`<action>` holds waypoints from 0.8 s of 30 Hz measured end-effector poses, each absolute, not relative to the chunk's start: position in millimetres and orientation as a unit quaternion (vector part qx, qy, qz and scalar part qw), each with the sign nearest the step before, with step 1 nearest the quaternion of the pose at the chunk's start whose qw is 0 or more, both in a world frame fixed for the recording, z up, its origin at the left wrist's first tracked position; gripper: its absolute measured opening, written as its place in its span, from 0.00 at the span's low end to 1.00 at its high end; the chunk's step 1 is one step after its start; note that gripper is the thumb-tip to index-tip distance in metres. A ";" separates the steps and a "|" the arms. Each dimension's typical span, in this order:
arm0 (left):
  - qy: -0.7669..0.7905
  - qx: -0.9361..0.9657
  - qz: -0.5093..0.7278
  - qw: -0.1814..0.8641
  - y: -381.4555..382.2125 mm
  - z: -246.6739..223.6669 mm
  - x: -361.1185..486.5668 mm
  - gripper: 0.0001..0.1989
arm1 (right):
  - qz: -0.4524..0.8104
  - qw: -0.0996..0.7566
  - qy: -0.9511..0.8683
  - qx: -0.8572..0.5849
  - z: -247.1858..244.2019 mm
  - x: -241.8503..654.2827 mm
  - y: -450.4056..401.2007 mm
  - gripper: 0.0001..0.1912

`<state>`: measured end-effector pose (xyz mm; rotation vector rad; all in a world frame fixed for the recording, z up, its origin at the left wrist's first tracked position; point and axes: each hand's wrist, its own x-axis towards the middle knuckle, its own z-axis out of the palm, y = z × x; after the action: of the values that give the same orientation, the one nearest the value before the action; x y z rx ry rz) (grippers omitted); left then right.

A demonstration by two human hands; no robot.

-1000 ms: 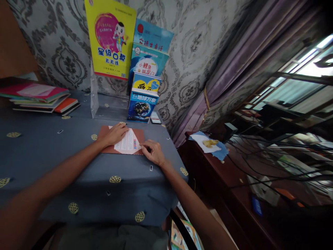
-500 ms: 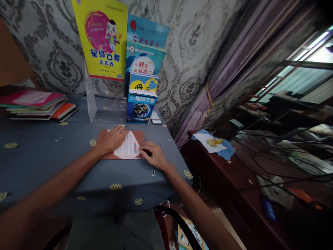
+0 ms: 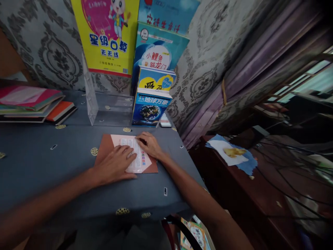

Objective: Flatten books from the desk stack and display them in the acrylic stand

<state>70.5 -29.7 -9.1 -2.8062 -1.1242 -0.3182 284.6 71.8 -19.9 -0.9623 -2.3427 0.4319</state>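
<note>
The booklet [image 3: 141, 161] is brown and pink, wallpaper [image 3: 61, 52] grey damask, curtain [image 3: 241, 73] probably mauve.

A blue-grey fabric tablecloth [image 3: 70, 152] (scattered with yellow oval motifs) bore a flat brown-and-white rectangular booklet [image 3: 142, 162], a clear plastic rack [image 3: 113, 106] and stacked multicoloured books [image 3: 31, 104].

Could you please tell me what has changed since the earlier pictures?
The left hand moved from the pale sheet's far side toward its near edge, the right hand from its right corner to its far edge. No clear grasp or release shows. The brown cover still lies flat; the books still stand.
</note>
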 end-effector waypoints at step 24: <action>-0.302 -0.927 -0.076 0.207 -56.4 -17.0 79.1 0.15 | 0.192 0.281 -0.894 -0.290 -15.7 312.5 64.3 0.10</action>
<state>79.1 -56.4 -17.0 -2.5823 -0.8400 -0.2126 312.5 64.3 -15.7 -0.7783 -2.3973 0.5149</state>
